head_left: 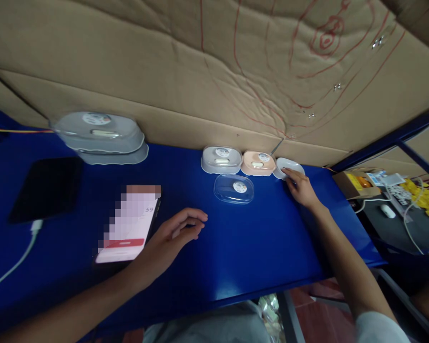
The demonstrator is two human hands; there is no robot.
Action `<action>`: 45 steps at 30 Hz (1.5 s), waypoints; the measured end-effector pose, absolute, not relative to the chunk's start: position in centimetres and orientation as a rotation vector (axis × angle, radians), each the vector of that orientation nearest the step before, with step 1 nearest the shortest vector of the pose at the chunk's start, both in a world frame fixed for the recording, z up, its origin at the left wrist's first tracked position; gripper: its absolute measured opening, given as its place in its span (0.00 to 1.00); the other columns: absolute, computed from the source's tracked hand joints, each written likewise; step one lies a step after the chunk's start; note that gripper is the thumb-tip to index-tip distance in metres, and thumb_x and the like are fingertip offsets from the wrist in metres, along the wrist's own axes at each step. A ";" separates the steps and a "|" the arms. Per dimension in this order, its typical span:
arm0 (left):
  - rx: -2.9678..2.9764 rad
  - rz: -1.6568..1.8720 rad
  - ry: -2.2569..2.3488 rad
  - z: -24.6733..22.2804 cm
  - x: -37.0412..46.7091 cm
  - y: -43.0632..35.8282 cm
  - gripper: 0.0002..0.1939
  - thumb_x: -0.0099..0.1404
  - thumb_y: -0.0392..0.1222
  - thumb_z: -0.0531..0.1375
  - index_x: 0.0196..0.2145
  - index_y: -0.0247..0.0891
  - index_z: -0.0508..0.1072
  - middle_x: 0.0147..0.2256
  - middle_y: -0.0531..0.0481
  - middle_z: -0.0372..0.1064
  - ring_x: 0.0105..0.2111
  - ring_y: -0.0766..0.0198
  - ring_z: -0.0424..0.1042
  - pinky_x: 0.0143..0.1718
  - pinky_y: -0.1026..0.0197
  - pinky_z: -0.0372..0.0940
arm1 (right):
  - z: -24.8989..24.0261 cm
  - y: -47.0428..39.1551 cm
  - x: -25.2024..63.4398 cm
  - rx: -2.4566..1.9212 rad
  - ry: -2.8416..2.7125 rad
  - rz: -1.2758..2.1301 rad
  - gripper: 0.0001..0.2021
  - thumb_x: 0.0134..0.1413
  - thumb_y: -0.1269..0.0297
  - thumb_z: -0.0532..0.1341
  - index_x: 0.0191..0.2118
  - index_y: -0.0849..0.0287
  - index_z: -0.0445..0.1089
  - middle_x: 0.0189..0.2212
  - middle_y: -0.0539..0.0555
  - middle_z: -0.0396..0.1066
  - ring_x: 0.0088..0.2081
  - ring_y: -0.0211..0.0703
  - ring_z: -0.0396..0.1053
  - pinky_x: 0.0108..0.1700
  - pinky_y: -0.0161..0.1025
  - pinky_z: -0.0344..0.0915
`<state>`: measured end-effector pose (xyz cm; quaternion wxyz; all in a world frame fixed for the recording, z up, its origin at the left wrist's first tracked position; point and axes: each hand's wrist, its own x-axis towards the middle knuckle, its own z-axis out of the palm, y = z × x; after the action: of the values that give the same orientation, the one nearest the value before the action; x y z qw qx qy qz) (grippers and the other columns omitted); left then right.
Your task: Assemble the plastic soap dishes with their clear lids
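My right hand (302, 188) reaches to a shallow light-grey oval dish (296, 165) at the back right, its fingers over the near rim and gripping it. Left of that dish stand a pink soap box (250, 164) and a grey soap box (210, 164), each under a clear lid with a round sticker. A loose clear lid (227, 190) lies flat on the blue table (243, 247) in front of them. My left hand (184, 228) hovers low over the table beside the phone, fingers loosely bent, thumb apart, holding nothing.
Stacked larger grey boxes with a clear lid (103, 131) stand at the back left. A lit phone (128, 233), a dark tablet (48, 188) and a white cable (21, 259) lie on the left. A cardboard wall (146, 71) closes the back. Beyond the right edge, a dark table holds yellow pieces (420, 195).
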<state>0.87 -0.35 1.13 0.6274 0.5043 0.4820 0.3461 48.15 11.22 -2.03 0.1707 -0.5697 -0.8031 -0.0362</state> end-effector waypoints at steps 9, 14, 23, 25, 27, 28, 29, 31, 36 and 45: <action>1.358 0.854 1.070 0.3 0.6 -0.3 0.07 0.70 0.46 0.62 0.43 0.45 0.78 0.51 0.47 0.75 0.51 0.54 0.76 0.50 0.54 0.72 | -0.7 7.1 42.4 -1.678 -2.248 -0.219 0.23 0.74 0.54 0.56 0.68 0.55 0.69 0.65 0.65 0.73 0.65 0.67 0.70 0.65 0.70 0.65; 1.526 0.836 1.049 -0.3 0.8 -0.8 0.08 0.75 0.46 0.58 0.45 0.47 0.78 0.55 0.48 0.72 0.51 0.57 0.75 0.50 0.56 0.70 | 0.2 5.2 35.5 -1.366 -2.531 -0.062 0.40 0.70 0.43 0.61 0.78 0.51 0.49 0.76 0.64 0.55 0.76 0.65 0.54 0.73 0.67 0.56; 1.573 0.835 1.037 0.0 0.4 -1.0 0.08 0.77 0.45 0.57 0.45 0.47 0.77 0.54 0.49 0.71 0.49 0.59 0.75 0.50 0.57 0.70 | 1.1 6.2 34.1 -1.273 -2.514 0.197 0.41 0.66 0.41 0.65 0.76 0.49 0.52 0.72 0.65 0.62 0.72 0.64 0.62 0.71 0.65 0.62; 1.584 0.826 1.019 0.1 0.4 -1.3 0.08 0.77 0.45 0.57 0.46 0.48 0.76 0.55 0.49 0.71 0.48 0.60 0.74 0.50 0.57 0.69 | 1.5 5.1 38.1 -1.381 -2.377 0.100 0.38 0.67 0.43 0.65 0.75 0.48 0.54 0.73 0.65 0.58 0.73 0.65 0.58 0.73 0.66 0.59; 1.602 0.814 0.996 0.1 0.4 -1.5 0.08 0.78 0.45 0.56 0.46 0.49 0.76 0.55 0.50 0.71 0.49 0.60 0.74 0.51 0.57 0.68 | 1.5 4.6 42.7 -1.520 -2.204 0.009 0.38 0.67 0.43 0.65 0.75 0.49 0.54 0.74 0.65 0.56 0.75 0.67 0.55 0.74 0.68 0.56; 1.609 0.810 0.987 0.0 0.5 -1.5 0.08 0.78 0.45 0.56 0.46 0.49 0.76 0.55 0.50 0.71 0.49 0.60 0.74 0.51 0.57 0.68 | 1.4 4.7 45.0 -1.568 -2.151 -0.002 0.39 0.67 0.43 0.65 0.75 0.49 0.54 0.74 0.65 0.56 0.75 0.67 0.55 0.74 0.69 0.55; 1.614 0.808 0.981 0.0 0.5 -1.5 0.08 0.78 0.45 0.57 0.46 0.49 0.77 0.55 0.50 0.71 0.50 0.59 0.74 0.51 0.57 0.68 | 1.2 5.0 46.9 -1.609 -2.111 0.007 0.38 0.67 0.42 0.64 0.76 0.50 0.54 0.74 0.65 0.57 0.75 0.68 0.55 0.73 0.71 0.55; 1.616 0.808 0.981 -0.2 0.6 -1.4 0.08 0.78 0.45 0.57 0.46 0.49 0.77 0.55 0.50 0.72 0.51 0.59 0.73 0.52 0.57 0.68 | 0.7 5.9 49.7 -1.649 -2.082 0.030 0.37 0.68 0.41 0.61 0.75 0.50 0.55 0.74 0.64 0.58 0.75 0.68 0.55 0.73 0.72 0.55; 1.605 0.865 1.000 -0.2 0.7 -0.7 0.08 0.77 0.43 0.57 0.45 0.48 0.77 0.53 0.50 0.73 0.51 0.60 0.75 0.50 0.59 0.68 | -0.6 7.9 50.4 -1.625 -2.175 0.075 0.36 0.70 0.42 0.60 0.76 0.49 0.56 0.75 0.63 0.56 0.75 0.66 0.55 0.74 0.70 0.54; 1.587 0.820 0.992 -0.4 0.6 -0.7 0.08 0.76 0.43 0.58 0.45 0.49 0.78 0.52 0.51 0.74 0.50 0.61 0.75 0.49 0.59 0.68 | -1.0 8.7 50.3 -1.603 -2.236 0.044 0.34 0.71 0.43 0.58 0.76 0.48 0.57 0.77 0.60 0.52 0.77 0.65 0.52 0.76 0.67 0.53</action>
<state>0.62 -0.74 -0.38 0.5220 0.6625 0.4140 0.3423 50.25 8.68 -1.01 0.1939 -0.5715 -0.7972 0.0156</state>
